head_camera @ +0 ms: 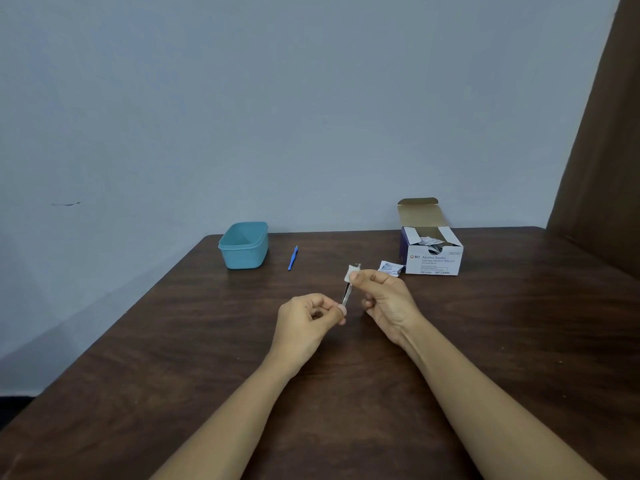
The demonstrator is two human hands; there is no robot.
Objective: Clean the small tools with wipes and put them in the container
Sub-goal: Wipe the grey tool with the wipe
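My left hand point(310, 315) pinches the near end of a small metal tool point(347, 293) above the middle of the table. The tool slants up and away. My right hand point(382, 299) pinches a white wipe point(349, 274) folded round the tool's far end. A small blue plastic tool point(293, 258) lies on the table further back. To its left stands an open teal container point(244, 244); I cannot see inside it.
An open box of alcohol swabs point(433, 252) stands at the back right of the dark wooden table point(346, 375), with a torn swab wrapper point(390, 268) beside it. A grey wall rises behind; a brown curtain point(602, 133) hangs at the right.
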